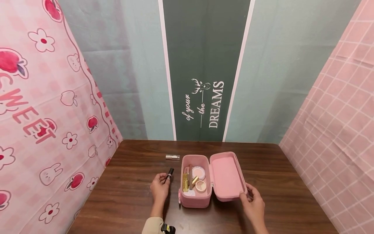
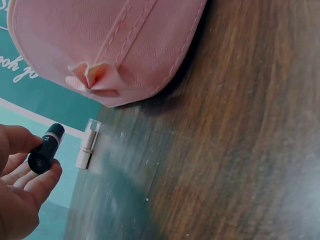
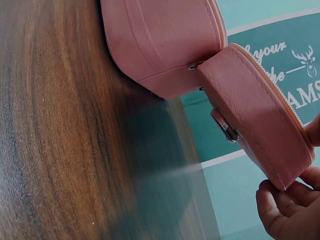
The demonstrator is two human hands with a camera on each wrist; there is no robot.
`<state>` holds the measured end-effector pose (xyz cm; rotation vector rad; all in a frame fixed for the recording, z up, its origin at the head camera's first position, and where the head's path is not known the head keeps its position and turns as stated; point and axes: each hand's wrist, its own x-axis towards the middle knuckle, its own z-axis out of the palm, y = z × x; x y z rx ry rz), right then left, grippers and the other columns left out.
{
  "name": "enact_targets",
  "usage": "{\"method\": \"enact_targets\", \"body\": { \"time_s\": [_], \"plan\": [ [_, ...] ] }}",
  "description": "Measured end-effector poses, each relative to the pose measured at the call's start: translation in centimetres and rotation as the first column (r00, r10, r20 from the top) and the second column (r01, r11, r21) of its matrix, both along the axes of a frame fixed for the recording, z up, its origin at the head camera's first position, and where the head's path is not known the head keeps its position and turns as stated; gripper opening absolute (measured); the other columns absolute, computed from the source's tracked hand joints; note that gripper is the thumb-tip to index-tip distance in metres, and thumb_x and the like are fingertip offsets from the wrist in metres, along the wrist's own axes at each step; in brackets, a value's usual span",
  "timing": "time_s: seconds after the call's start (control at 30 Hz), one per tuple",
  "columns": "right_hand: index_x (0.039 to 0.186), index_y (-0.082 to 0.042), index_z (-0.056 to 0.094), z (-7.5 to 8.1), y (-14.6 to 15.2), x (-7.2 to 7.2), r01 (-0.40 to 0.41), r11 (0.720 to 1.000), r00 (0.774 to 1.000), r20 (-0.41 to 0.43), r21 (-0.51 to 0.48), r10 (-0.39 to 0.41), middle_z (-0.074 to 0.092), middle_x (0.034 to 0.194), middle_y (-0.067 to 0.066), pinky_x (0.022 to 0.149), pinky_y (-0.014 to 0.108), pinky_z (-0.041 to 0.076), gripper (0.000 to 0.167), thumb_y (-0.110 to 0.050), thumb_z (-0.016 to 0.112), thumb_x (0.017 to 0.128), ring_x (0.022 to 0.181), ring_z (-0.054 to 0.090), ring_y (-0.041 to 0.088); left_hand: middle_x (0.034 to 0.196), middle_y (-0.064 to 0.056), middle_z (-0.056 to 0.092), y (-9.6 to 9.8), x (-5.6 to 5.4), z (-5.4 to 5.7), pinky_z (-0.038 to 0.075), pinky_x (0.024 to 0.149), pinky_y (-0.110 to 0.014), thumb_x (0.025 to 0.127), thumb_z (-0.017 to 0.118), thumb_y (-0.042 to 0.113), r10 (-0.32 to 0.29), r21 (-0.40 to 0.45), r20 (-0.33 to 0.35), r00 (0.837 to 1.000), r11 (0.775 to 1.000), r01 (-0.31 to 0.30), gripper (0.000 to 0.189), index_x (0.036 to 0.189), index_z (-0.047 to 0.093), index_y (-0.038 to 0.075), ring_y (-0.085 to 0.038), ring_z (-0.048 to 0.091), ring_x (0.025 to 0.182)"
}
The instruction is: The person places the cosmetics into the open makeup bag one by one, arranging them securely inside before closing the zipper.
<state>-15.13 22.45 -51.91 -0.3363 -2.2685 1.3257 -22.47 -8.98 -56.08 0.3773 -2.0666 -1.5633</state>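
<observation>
My left hand (image 1: 160, 188) pinches a black lipstick tube (image 2: 46, 152) with a pinkish band, just left of the pink makeup case (image 1: 195, 202). The case stands on the table with its lid (image 1: 226, 175) swung out to the right. At the lid's near right corner, my right hand (image 1: 254, 203) grips the edge between thumb and fingers. Inside the case lie a round pink compact (image 1: 198, 173), a smaller round palette (image 1: 200, 186), a gold tube (image 1: 195, 180) and other slim cosmetics. Beyond my left hand lies a silver lipstick (image 1: 172, 157) with a clear end.
The dark wooden table (image 1: 125, 182) runs back to a green and teal curtain (image 1: 204, 48). Pink patterned cloths hang at the left and right sides. A bow (image 2: 95, 79) sticks out from the case's left side, and a buckle (image 3: 226, 126) from the lid's outside.
</observation>
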Motion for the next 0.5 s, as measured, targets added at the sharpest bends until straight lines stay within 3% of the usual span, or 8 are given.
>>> {"method": "enact_targets", "body": {
  "time_s": [0.2, 0.33, 0.47, 0.5],
  "plan": [
    [0.114, 0.004, 0.059, 0.0, -0.1, 0.1, 0.002, 1.000, 1.000, 0.006, -0.007, -0.002, 0.063, 0.105, 0.022, 0.065, 0.006, 0.041, 0.035, 0.000, 0.062, 0.079, 0.089, 0.059, 0.020, 0.087, -0.018, 0.068, 0.5, 0.8, 0.7, 0.053, 0.067, -0.030, 0.071, 0.072, -0.010, 0.013, 0.048, -0.013, 1.000, 0.999, -0.013, 0.020, 0.089, 0.063, -0.005, -0.030, 0.067, 0.079],
    [0.114, 0.004, 0.059, 0.0, -0.1, 0.2, 0.004, 1.000, 1.000, 0.004, -0.006, -0.004, 0.063, 0.106, 0.021, 0.065, 0.005, 0.040, 0.035, -0.001, 0.062, 0.080, 0.088, 0.058, 0.014, 0.087, -0.017, 0.068, 0.8, 1.3, 1.3, 0.052, 0.067, -0.028, 0.071, 0.071, -0.010, 0.049, 0.045, -0.028, 0.998, 0.998, -0.047, 0.020, 0.089, 0.064, -0.004, -0.029, 0.067, 0.078],
    [0.115, 0.005, 0.058, 0.1, -0.1, 0.3, -0.007, 1.000, 1.000, 0.004, -0.013, 0.007, 0.062, 0.107, 0.023, 0.065, 0.005, 0.040, 0.036, -0.001, 0.062, 0.080, 0.091, 0.059, 0.020, 0.087, -0.017, 0.068, 1.3, 1.9, 2.0, 0.053, 0.067, -0.030, 0.071, 0.071, -0.010, 0.059, 0.050, -0.075, 0.995, 0.997, -0.055, 0.020, 0.089, 0.063, -0.004, -0.028, 0.067, 0.078],
    [0.115, 0.002, 0.059, -0.9, 0.3, -0.1, -0.005, 1.000, 1.000, -0.022, -0.005, 0.005, 0.062, 0.106, 0.020, 0.065, 0.005, 0.040, 0.035, -0.012, 0.063, 0.083, 0.090, 0.059, 0.017, 0.087, -0.017, 0.067, 1.4, 2.0, 2.1, 0.052, 0.067, -0.030, 0.071, 0.070, -0.010, 0.057, 0.052, -0.090, 0.994, 0.997, -0.052, 0.020, 0.089, 0.063, -0.004, -0.029, 0.067, 0.078]
  ]
}}
